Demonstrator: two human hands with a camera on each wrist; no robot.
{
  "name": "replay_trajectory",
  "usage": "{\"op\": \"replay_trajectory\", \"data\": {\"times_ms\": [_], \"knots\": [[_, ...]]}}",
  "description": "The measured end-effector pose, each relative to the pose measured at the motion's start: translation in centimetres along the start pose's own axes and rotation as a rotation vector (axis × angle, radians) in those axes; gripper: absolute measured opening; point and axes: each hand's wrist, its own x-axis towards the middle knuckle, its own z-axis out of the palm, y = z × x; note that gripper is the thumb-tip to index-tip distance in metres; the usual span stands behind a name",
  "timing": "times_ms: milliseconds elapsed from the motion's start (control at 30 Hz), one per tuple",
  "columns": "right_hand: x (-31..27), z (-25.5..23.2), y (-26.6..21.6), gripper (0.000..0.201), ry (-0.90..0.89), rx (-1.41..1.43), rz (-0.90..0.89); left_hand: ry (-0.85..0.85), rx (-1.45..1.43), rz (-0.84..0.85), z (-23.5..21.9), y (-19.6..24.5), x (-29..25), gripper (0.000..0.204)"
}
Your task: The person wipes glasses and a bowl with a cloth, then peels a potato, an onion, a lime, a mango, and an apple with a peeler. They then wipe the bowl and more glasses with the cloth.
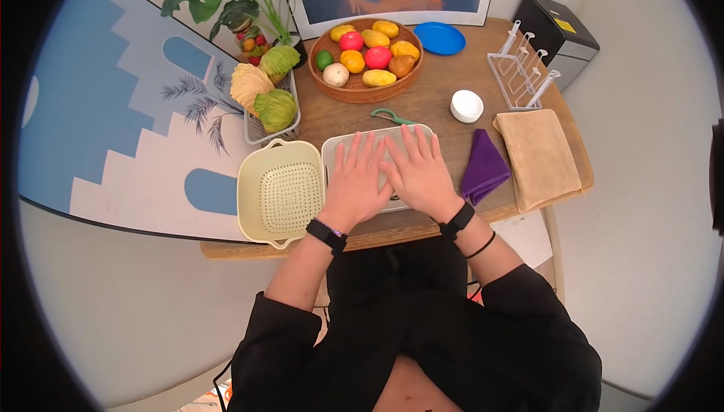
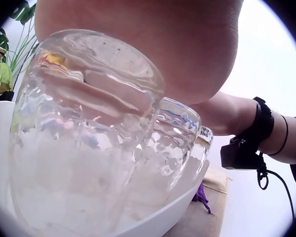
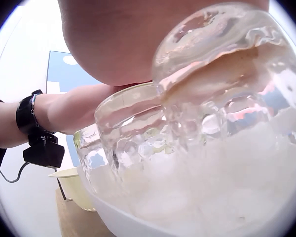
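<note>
Both hands, left (image 1: pixel 360 186) and right (image 1: pixel 422 174), lie palm down over the whitish tray (image 1: pixel 329 148), fingers straight and spread, thumb sides meeting. Several clear textured glasses stand in the tray, mostly hidden from the head view. In the left wrist view a large glass (image 2: pixel 79 133) is right under the left palm (image 2: pixel 138 44), with another glass (image 2: pixel 172 133) behind. The right wrist view has a glass (image 3: pixel 232 118) under the right palm (image 3: pixel 163 39), beside a second glass (image 3: pixel 133 133). Whether the palms touch the glasses I cannot tell.
Left of the tray sits a yellow colander (image 1: pixel 253 193); behind it, a basket of vegetables (image 1: pixel 275 110). Further back are a fruit basket (image 1: pixel 362 93), blue plate (image 1: pixel 440 38) and green-handled tool (image 1: pixel 392 117). White bowls (image 1: pixel 467 106), purple cloth (image 1: pixel 484 167), tan cloth (image 1: pixel 539 159) and rack (image 1: pixel 520 72) lie right.
</note>
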Motion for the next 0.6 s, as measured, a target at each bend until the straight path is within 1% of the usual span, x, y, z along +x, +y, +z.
{"op": "replay_trajectory", "data": {"times_ms": [33, 167, 233, 267, 333, 367, 433, 467, 533, 567, 600], "knots": [[0.0, -0.1, -0.3, 0.054, -0.046, -0.001, 0.009, -0.004, -0.003, 0.004, -0.1, 0.0, -0.2, 0.070], [0.4, 0.2, -0.7, 0.054, -0.050, -0.016, -0.007, 0.005, -0.010, 0.009, 0.2, -0.7, -0.5, 0.069], [1.2, 0.5, -0.2, 0.054, -0.043, -0.020, -0.009, 0.081, -0.016, 0.018, 0.8, -1.2, 0.1, 0.068], [1.5, 0.9, 0.0, 0.054, -0.047, -0.020, -0.005, 0.077, -0.018, 0.019, 0.8, -1.4, 0.4, 0.068], [2.1, 1.7, 0.6, 0.052, 0.061, -0.024, -0.044, 0.077, -0.019, 0.016, 0.9, -1.9, 1.3, 0.067], [2.4, 2.0, 0.8, 0.052, 0.054, -0.023, -0.041, 0.071, -0.025, 0.015, 1.0, -2.2, 1.7, 0.067], [3.3, 2.2, 1.2, 0.053, 0.040, -0.021, -0.019, 0.008, -0.005, -0.008, 1.1, -2.7, 2.6, 0.065], [3.6, 2.1, 1.3, 0.053, 0.040, -0.020, -0.020, 0.008, -0.005, -0.009, 1.3, -2.8, 2.9, 0.065], [3.8, 1.8, 1.5, 0.055, -0.098, 0.015, 0.015, 0.052, -0.040, -0.010, 1.6, -2.8, 3.1, 0.068], [3.4, 1.9, 1.4, 0.055, -0.097, 0.013, 0.017, 0.053, -0.040, -0.007, 1.6, -2.7, 2.8, 0.068], [3.0, 2.1, 1.4, 0.054, -0.049, 0.005, 0.004, 0.052, -0.025, -0.005, 1.6, -2.5, 2.5, 0.068]]}}
